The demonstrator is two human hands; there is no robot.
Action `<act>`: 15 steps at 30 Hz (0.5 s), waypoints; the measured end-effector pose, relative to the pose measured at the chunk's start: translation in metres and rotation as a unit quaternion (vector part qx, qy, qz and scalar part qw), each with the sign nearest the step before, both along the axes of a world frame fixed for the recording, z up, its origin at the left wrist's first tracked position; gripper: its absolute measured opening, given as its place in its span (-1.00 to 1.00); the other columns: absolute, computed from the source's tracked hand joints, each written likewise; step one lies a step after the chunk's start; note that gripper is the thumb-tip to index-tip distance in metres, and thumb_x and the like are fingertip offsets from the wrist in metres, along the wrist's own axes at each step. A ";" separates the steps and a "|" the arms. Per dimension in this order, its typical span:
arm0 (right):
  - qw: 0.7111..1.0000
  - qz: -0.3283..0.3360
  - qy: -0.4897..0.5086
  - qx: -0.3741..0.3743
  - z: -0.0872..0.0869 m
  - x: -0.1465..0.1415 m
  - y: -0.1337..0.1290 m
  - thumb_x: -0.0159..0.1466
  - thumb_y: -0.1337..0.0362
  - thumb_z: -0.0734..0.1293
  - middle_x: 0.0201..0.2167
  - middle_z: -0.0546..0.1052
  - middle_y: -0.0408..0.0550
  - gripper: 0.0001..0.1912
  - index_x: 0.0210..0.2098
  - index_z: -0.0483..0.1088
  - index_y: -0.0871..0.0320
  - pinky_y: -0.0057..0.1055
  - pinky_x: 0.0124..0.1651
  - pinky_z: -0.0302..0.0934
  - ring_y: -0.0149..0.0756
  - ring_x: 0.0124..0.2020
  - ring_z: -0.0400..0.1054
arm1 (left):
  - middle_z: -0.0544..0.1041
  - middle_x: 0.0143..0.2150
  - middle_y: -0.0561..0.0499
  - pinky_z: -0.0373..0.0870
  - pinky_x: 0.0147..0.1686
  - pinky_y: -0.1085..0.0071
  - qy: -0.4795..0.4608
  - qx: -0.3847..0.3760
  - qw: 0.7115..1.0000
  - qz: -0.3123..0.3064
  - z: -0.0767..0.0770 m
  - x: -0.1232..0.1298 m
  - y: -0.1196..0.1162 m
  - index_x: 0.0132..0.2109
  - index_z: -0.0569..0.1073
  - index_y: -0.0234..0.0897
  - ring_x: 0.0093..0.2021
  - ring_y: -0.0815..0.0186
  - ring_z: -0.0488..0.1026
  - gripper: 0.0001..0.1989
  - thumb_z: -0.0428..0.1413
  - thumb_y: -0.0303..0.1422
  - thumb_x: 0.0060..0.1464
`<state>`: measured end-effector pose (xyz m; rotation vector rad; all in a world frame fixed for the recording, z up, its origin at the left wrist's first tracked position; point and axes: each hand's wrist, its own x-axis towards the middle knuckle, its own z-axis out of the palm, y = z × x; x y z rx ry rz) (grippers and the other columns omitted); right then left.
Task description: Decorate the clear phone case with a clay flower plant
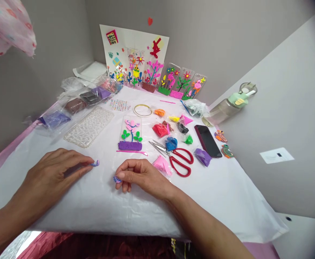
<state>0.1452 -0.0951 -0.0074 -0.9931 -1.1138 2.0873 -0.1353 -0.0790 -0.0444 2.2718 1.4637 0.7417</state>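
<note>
Between thumb and fingertips, my left hand [57, 171] pinches a small blue-and-purple clay piece [96, 163] above the white table cover [98, 212]. My right hand [136, 174] has its fingers curled on another blue-and-purple clay lump [117, 179]. Beyond the hands lies a clear phone case [123, 126] bearing a purple clay strip [129, 145], green leaves and pink petals on a blue stem. A pink tool [132, 152] lies along its near edge.
Red-handled scissors [181, 172], bagged clay such as a pink packet [162, 165], and a black phone [208, 141] lie right. A textured clear sheet [89, 126] is left. Decorated cases [177, 94] lean at the back; a bottle [224, 109] stands tilted at right.
</note>
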 end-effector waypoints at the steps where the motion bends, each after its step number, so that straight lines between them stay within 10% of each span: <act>1: 1.000 0.000 0.003 0.002 -0.001 0.000 0.000 0.13 -0.19 0.62 -0.40 0.62 -0.16 -0.46 -0.30 0.53 0.17 -0.46 -0.31 0.29 -0.47 -0.46 0.40 | 0.73 -0.13 0.10 0.36 0.07 0.01 0.001 -0.004 1.000 -0.001 -0.001 -0.003 0.000 -0.10 0.66 0.09 -0.03 0.02 0.57 -0.58 0.00 0.13 0.31; 8: 0.999 -0.010 0.026 -0.033 -0.001 -0.002 0.000 0.05 -0.09 0.70 -0.41 0.64 -0.16 -0.46 -0.29 0.49 0.17 -0.46 -0.32 0.34 -0.44 -0.47 0.47 | 0.68 0.01 0.09 0.37 0.19 0.06 -0.016 0.006 0.999 0.039 0.006 -0.004 -0.010 0.00 0.61 0.09 0.05 0.02 0.56 -0.60 0.07 0.16 0.30; 15: 0.998 -0.020 0.041 -0.039 -0.004 -0.006 0.000 -0.02 -0.02 0.74 -0.48 0.65 -0.18 -0.46 -0.32 0.50 0.17 -0.49 -0.35 0.35 -0.43 -0.49 0.50 | 0.70 -0.12 0.15 0.54 -0.11 0.44 -0.121 0.013 0.990 -0.076 0.022 0.046 -0.031 0.00 0.61 0.04 -0.14 0.27 0.66 -0.77 0.17 -0.04 0.36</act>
